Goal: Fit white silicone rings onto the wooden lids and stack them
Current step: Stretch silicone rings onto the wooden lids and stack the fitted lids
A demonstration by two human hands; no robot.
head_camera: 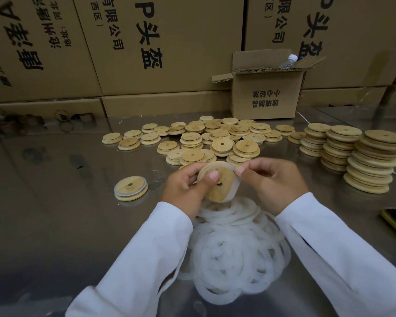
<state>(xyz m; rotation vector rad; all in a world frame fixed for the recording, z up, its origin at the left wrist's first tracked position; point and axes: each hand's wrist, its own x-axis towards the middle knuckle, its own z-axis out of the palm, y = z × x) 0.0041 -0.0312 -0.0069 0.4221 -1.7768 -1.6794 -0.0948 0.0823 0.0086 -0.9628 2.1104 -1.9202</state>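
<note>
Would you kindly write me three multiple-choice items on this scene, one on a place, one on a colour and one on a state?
1. Where does the pile of loose silicone rings lie?
A. In the open cardboard box.
B. On the table, nearest the person.
C. On the lid stacks.
2. What colour are the sleeves?
A. Blue.
B. Black.
C. White.
3. How is the wooden lid held?
A. By both hands, a silicone ring partly round it.
B. By one hand.
C. Not at all.
Answers: 1 B, the heap lies under the wrists; 2 C, both sleeves are white; 3 A, the left hand grips it, the right hand pinches the ring.
</note>
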